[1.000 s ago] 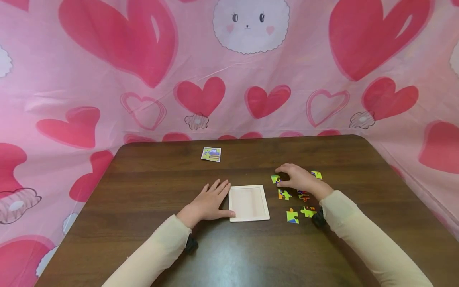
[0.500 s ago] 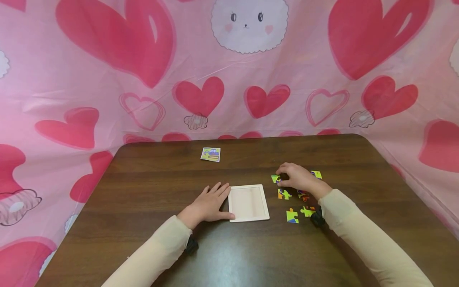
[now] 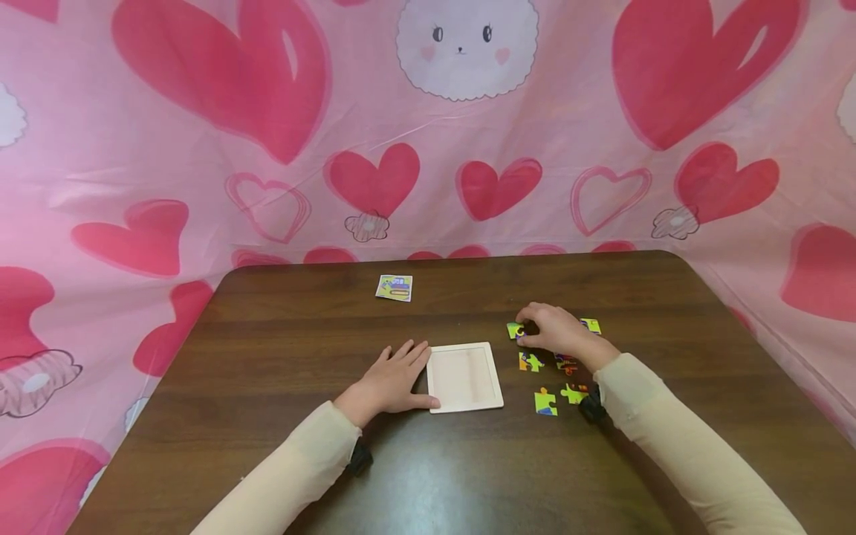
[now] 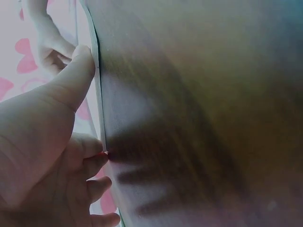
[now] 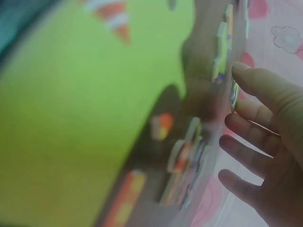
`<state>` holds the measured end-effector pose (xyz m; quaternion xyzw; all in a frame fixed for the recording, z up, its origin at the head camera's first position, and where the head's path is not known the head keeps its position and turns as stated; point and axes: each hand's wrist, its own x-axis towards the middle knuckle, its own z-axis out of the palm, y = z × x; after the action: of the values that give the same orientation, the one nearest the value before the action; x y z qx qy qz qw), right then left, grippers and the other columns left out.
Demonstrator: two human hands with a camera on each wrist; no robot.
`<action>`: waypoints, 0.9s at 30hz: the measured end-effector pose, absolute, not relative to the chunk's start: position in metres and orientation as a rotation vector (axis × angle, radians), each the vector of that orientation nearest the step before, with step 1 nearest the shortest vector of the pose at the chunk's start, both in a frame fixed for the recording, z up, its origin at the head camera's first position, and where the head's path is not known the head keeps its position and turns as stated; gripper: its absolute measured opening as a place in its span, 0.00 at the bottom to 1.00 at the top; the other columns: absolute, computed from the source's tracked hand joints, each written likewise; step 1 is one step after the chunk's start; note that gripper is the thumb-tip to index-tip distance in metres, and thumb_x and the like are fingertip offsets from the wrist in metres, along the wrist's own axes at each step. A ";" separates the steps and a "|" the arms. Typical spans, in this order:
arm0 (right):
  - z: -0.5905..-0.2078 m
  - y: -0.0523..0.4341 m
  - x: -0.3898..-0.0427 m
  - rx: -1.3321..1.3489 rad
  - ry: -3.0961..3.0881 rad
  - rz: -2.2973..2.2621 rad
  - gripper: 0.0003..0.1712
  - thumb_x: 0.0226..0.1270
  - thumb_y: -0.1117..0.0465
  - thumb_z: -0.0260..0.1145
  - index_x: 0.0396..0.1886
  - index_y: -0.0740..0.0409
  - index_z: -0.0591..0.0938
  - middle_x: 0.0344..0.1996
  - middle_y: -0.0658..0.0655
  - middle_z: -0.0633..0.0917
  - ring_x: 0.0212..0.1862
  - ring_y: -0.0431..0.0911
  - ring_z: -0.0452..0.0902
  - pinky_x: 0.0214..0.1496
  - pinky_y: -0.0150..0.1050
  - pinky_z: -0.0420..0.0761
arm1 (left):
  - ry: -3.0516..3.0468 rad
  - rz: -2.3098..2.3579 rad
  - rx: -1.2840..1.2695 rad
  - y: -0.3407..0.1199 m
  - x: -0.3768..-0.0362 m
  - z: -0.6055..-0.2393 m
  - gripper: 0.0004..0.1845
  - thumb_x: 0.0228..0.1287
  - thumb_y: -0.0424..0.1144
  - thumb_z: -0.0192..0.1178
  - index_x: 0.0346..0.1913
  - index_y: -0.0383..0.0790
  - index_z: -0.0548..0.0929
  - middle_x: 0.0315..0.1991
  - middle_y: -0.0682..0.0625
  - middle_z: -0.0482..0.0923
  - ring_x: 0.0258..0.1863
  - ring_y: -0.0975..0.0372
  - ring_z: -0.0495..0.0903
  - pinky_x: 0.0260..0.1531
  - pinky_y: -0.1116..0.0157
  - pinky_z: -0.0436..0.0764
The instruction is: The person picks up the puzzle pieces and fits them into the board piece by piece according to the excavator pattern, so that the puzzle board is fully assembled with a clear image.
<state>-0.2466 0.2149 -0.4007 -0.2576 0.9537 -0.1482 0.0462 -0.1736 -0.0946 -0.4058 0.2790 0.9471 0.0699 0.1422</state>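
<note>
A pale wooden puzzle tray [image 3: 498, 377] lies flat on the dark brown table. My left hand [image 3: 391, 383] rests along its left side with the fingers spread, and the thumb lies on the near left corner. In the left wrist view, the thumb [image 4: 78, 78] touches the tray's edge. Right of the tray, my right hand [image 3: 558, 331] pinches a green jigsaw piece [image 3: 513, 330] between thumb and index finger. Seen from the right wrist, that piece [image 5: 234, 97] stands edge-on at the fingertips, and the other fingers are loosely bent.
Several loose jigsaw pieces lie below and around my right hand, among them a green and blue one [image 3: 545, 403], an orange and green one [image 3: 530, 362] and one at the upper right [image 3: 591, 325]. A small picture card [image 3: 394, 287] lies near the table's far edge. Behind hangs a pink heart-patterned cloth [image 3: 441, 126].
The pinched jigsaw piece has shifted very slightly to the right and away, together with the right fingertips. My left hand and the tray stay practically in place.
</note>
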 end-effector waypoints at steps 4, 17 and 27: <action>-0.396 0.211 -0.244 -0.758 2.918 -0.517 0.21 0.53 0.56 0.72 0.43 0.64 0.80 0.39 0.57 0.80 0.41 0.51 0.75 0.49 0.49 0.74 | 2.735 0.199 0.803 -0.095 -0.174 -0.407 0.49 0.55 0.66 0.53 0.71 0.38 0.54 0.71 0.46 0.50 0.69 0.52 0.46 0.62 0.46 0.49; -0.383 0.177 -0.229 -0.897 2.906 -0.632 0.22 0.52 0.56 0.72 0.44 0.63 0.80 0.42 0.58 0.80 0.44 0.51 0.76 0.49 0.47 0.75 | 2.749 0.176 0.779 -0.095 -0.174 -0.410 0.49 0.55 0.67 0.53 0.71 0.39 0.54 0.70 0.47 0.51 0.69 0.52 0.46 0.62 0.46 0.47; -0.383 0.142 -0.217 -1.043 2.851 -0.685 0.20 0.53 0.55 0.72 0.42 0.61 0.81 0.37 0.52 0.80 0.38 0.45 0.76 0.43 0.40 0.77 | 2.749 0.150 0.757 -0.093 -0.174 -0.406 0.49 0.54 0.67 0.54 0.71 0.39 0.55 0.70 0.47 0.51 0.69 0.52 0.46 0.62 0.46 0.46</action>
<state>-0.2166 0.1420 -0.3833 -0.3352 0.9160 -0.2201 0.0148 -0.1738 -0.0926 -0.4059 0.2625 0.9529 0.0519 0.1428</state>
